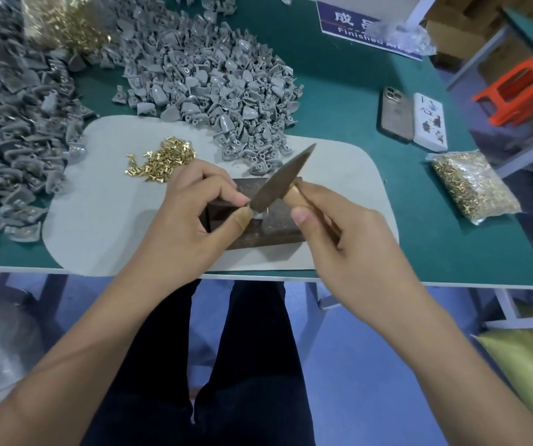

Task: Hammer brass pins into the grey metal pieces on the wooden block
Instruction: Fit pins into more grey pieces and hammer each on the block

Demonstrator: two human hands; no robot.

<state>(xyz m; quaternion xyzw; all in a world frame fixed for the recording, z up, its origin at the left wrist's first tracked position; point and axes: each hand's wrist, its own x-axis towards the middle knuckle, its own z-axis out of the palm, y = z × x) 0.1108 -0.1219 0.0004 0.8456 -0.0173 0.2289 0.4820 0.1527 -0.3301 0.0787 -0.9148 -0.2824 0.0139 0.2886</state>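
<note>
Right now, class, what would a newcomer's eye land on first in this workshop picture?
Centre stage, the right hand holds a hammer over the wooden block, where the left hand pinches a small grey piece. Behind them a big heap of grey metal pieces spreads across the green table, with loose brass pins glinting on the grey mat.

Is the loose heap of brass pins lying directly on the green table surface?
No. The loose brass pins lie on the pale grey mat, just beyond the left hand.

green table [339,91]: grey mat [104,220], two phones [413,117], pin bag [474,188].
</note>
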